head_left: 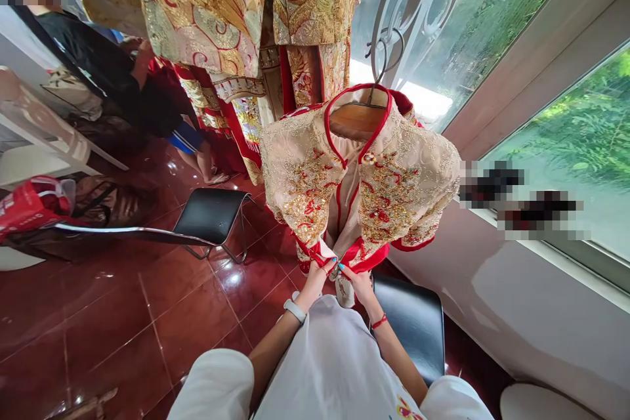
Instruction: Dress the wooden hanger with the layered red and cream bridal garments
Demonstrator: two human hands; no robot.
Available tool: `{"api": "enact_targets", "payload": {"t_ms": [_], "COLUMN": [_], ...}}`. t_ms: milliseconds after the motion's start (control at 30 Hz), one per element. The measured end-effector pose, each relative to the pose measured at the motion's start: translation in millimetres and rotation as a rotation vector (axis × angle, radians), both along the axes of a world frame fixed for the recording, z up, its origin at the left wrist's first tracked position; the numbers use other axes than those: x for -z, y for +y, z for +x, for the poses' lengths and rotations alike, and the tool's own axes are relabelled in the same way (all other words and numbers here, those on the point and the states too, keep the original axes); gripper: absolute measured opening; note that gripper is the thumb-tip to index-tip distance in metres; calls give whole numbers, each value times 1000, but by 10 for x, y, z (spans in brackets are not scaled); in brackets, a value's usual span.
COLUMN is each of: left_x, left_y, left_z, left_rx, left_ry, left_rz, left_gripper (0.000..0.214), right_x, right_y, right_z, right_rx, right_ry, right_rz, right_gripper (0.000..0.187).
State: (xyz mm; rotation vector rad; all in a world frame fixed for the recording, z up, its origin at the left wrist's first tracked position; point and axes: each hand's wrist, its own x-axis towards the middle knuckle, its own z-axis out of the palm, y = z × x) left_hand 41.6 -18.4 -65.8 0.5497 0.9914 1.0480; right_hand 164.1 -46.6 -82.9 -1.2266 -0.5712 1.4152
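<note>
A short cream jacket (394,190) with gold and red embroidery and red trim hangs in front of me on a wooden hanger (357,121). Its front is open at the chest, and the two lower front edges come together at the bottom. My left hand (319,275) pinches the hem of one front panel, its fingers closed on the red trim. Right beside it, my right hand (357,281) is closed on the other panel's red hem. The fingertips of both hands nearly meet at the middle of the hem.
Gold embroidered garments (207,13) hang behind the jacket. A black chair (413,321) stands close on my right, a black stool (211,216) to the left. At the far left a person (98,65) in dark clothes bends over. A window (581,125) lines the right side.
</note>
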Motion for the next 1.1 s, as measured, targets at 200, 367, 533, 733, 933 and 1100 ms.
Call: {"api": "enact_targets", "payload": {"t_ms": [200, 367, 533, 733, 933, 1100], "left_x": [42, 85, 83, 127, 201, 202], "left_y": [-9, -19, -22, -37, -20, 21], "left_z": [4, -16, -48, -51, -49, -47], "left_rx": [13, 27, 23, 36, 29, 49], "left_ry": [-2, 21, 114, 192, 201, 220], "left_rz": [18, 10, 48, 90, 77, 83], "left_gripper": [36, 37, 36, 33, 35, 35], "right_x": [-31, -33, 40, 149, 205, 270], "right_y": [-7, -13, -17, 8, 47, 54], "right_z": [-12, -39, -81, -161, -201, -208], "right_rx": [0, 12, 38, 142, 220, 289], "right_ry": [-3, -5, 33, 79, 108, 186], "right_rz": [0, -13, -15, -19, -2, -16], "right_gripper": [43, 43, 39, 36, 32, 33]}}
